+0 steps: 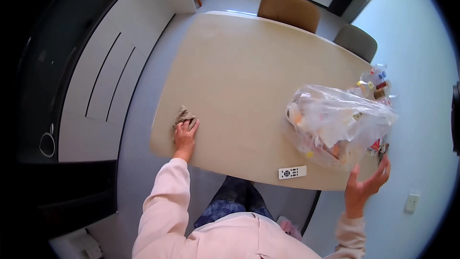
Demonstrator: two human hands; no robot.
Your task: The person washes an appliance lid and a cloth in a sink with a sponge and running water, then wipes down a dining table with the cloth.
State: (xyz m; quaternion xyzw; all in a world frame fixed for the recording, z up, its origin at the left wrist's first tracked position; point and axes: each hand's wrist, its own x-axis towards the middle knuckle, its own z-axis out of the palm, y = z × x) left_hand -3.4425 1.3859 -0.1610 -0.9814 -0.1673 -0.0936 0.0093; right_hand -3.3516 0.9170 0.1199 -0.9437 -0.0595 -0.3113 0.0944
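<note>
At the table's left edge my left hand [185,138] presses down on a crumpled brown cloth [184,114], its fingers bent over the near part of it. My right hand [366,188] is at the front right corner, thumb and fingers apart, with nothing in it. Just beyond that hand is a bulging clear plastic bag [335,120] with mixed items inside, hard to make out through the film. A white remote control [292,172] lies near the front edge, left of my right hand. Small dark and red items [378,147] sit between the bag and the wall.
Several small bottles and jars [378,84] stand along the right side of the beige table [230,76], by the wall. A brown chair [289,11] and a grey chair [356,41] are at the far side. White cabinets [103,76] run along the left.
</note>
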